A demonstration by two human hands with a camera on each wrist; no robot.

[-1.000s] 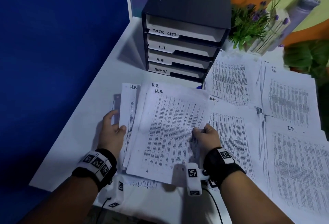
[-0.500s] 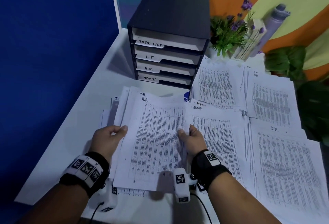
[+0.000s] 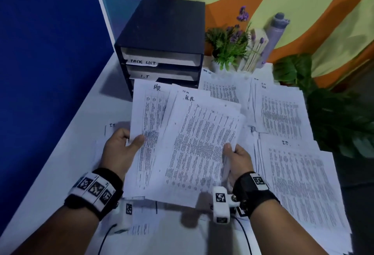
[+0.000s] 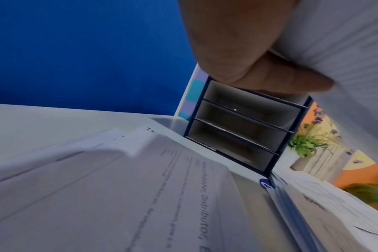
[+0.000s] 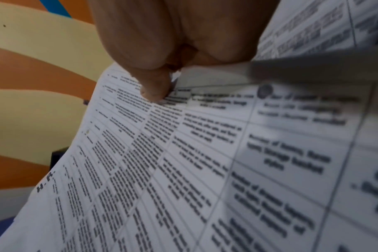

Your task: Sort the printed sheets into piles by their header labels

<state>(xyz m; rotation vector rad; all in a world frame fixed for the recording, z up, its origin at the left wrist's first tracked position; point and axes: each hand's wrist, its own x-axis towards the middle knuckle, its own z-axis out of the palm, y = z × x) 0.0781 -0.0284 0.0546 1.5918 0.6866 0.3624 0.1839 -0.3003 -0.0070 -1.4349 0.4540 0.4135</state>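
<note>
A fanned stack of printed sheets headed H.R. (image 3: 188, 139) is lifted off the white desk and tilted toward me. My left hand (image 3: 123, 147) grips its left edge, thumb on top; its fingers (image 4: 248, 68) curl under the paper. My right hand (image 3: 236, 153) pinches the right edge, the thumb (image 5: 155, 88) pressing on the printed table of the H.R. sheets (image 5: 183, 170). Other piles lie flat: an I.T. pile (image 3: 299, 183) at right, an H.R. pile (image 3: 279, 113) behind it, a task list pile (image 3: 220, 88), and an I.T. sheet (image 3: 112, 127) at left.
A black four-drawer organiser (image 3: 162, 52) labelled TASK LIST and I.T. on its visible drawers stands at the back of the desk (image 3: 66, 173); its lower drawers are hidden by the raised sheets. Potted purple flowers (image 3: 228, 46) and green leaves (image 3: 334, 117) sit at the back right. A blue wall (image 3: 40, 52) borders the left.
Both hands have gathered the H.R. sheets and raised them from the desk, tilting them up toward me. The ADMIN pile beneath is now covered from view.
</note>
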